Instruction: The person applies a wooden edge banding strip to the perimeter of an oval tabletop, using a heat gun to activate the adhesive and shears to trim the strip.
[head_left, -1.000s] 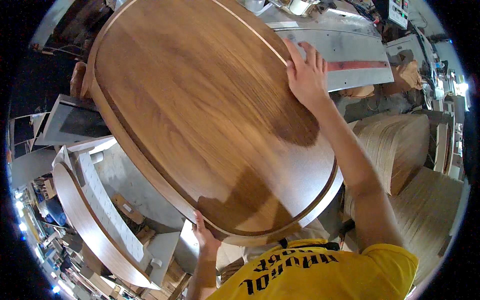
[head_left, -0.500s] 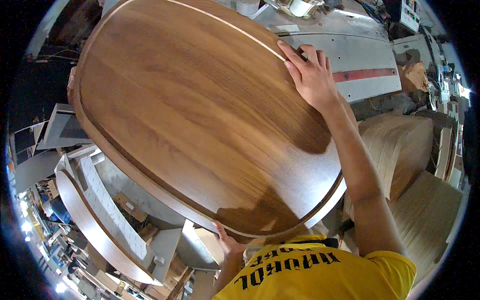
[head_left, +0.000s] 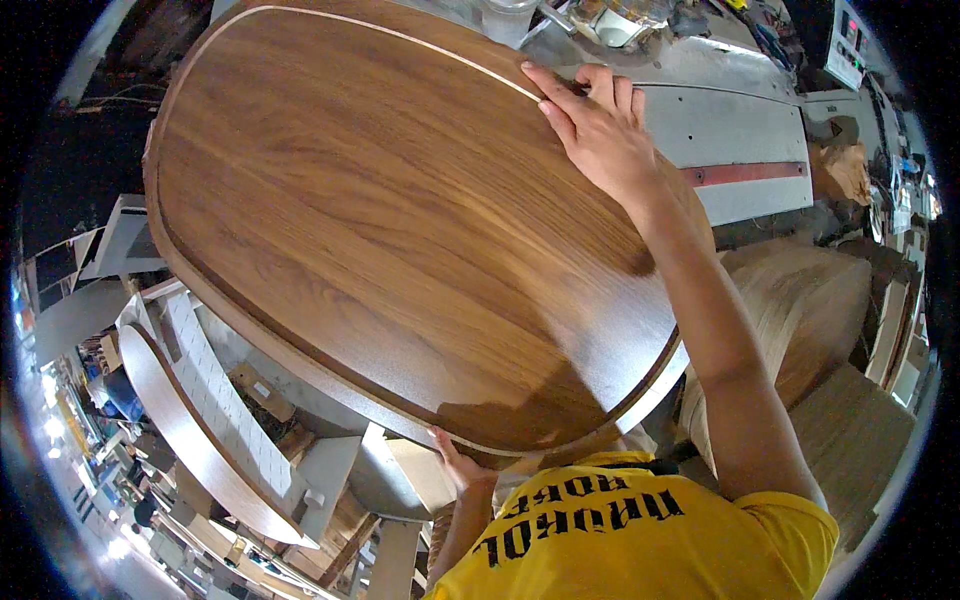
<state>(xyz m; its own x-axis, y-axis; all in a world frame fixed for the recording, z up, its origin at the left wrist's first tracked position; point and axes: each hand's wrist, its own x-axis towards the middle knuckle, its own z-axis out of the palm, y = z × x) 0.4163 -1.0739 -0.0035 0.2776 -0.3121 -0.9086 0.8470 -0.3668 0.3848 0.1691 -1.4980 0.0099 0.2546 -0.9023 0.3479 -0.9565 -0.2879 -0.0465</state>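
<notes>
A large oval wooden panel (head_left: 400, 230) with brown grain lies before me, a groove running along inside its raised rim. A thin pale strip (head_left: 420, 45) follows the groove along the far side and meets my right hand (head_left: 605, 130). That hand rests on the far right rim with its index finger stretched out and its thumb on the surface by the strip. The other fingers are bent and spread over the edge. At the near edge, my left hand (head_left: 462, 468) grips the panel, thumb on the rim and fingers hidden underneath.
A grey metal machine bed (head_left: 720, 130) with a red stripe stands beyond the panel's right. Stacked curved wooden pieces (head_left: 790, 320) are at the right. A curved piece with a pale edge (head_left: 200, 440) stands at the left, near a cardboard box (head_left: 262, 392).
My right hand has moved away and leftward along the far rim. My left hand keeps its grip at the near edge. The view has shifted slightly.
</notes>
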